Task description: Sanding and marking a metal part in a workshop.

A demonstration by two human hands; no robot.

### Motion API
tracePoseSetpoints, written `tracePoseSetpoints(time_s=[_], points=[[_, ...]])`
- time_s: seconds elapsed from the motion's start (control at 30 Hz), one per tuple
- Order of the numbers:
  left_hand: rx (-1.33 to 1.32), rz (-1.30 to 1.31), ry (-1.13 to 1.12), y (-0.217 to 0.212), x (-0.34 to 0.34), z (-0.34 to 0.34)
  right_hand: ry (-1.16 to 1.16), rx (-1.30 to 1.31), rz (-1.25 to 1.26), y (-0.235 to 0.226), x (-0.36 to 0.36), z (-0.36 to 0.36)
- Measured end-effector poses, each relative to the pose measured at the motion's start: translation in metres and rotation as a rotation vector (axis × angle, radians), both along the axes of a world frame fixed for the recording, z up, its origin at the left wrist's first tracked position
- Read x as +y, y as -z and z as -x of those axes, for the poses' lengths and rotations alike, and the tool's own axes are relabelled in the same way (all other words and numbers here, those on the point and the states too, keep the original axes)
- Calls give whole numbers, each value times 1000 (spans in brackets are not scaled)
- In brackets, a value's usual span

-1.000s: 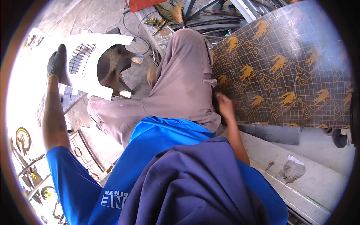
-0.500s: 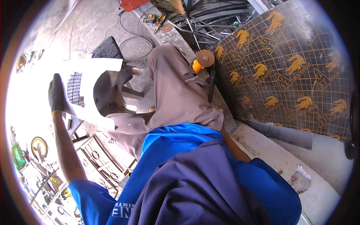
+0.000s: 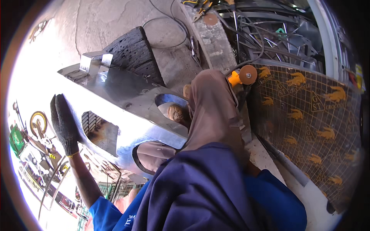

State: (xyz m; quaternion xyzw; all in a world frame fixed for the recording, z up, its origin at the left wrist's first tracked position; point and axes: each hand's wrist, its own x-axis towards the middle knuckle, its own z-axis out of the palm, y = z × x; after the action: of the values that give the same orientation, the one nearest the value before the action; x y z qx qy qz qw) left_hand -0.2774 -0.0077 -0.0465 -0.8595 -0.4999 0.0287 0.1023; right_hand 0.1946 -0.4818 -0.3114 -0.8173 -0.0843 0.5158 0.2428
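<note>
My left hand (image 3: 64,125), in a dark knit glove, lies along the outer edge of a shiny bent sheet-metal piece (image 3: 127,131). Its fingers are straight and flat; the thumb cannot be made out. Several openings are cut in the metal, which slants across my legs, with a small bent tab (image 3: 90,63) at its far end. Only my right forearm shows, passing behind my thigh; that hand is hidden. Beyond my raised knee (image 3: 212,92) is an orange angle grinder (image 3: 234,79) with a brown disc (image 3: 248,74). Whether a hand holds it is hidden.
A charred-looking black block (image 3: 135,52) lies under the metal's far end. Pliers (image 3: 202,12) and a loose disc (image 3: 211,19) rest on a concrete ledge (image 3: 216,46). Metal scrap (image 3: 285,42) fills the back right. A dark printed panel (image 3: 308,123) stands at right. A cable (image 3: 169,46) crosses the floor.
The sheet-metal piece has turned and tilted, showing more of its broad faces and openings. My left hand remains at its edge. The view has shifted, and the grinder now appears farther right.
</note>
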Motion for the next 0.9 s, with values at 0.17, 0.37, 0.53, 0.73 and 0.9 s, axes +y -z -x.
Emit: tracePoseSetpoints(time_s=[0.17,0.37,0.53,0.73,0.9], points=[[-35,17,-56,0,-4,4,-19,54,85,3,10,11],[-797,27,-557,-2,-5,-72,-34,34,103,24,27,-5],[-179,-36,-32,-12,-3,-27,-59,9,64,33,27,-21],[-809,200,-616,-22,-9,-81,-88,0,-2,15,28,-21],[-791,110,-602,-37,-17,-99,-209,-35,-27,-11,26,-46]])
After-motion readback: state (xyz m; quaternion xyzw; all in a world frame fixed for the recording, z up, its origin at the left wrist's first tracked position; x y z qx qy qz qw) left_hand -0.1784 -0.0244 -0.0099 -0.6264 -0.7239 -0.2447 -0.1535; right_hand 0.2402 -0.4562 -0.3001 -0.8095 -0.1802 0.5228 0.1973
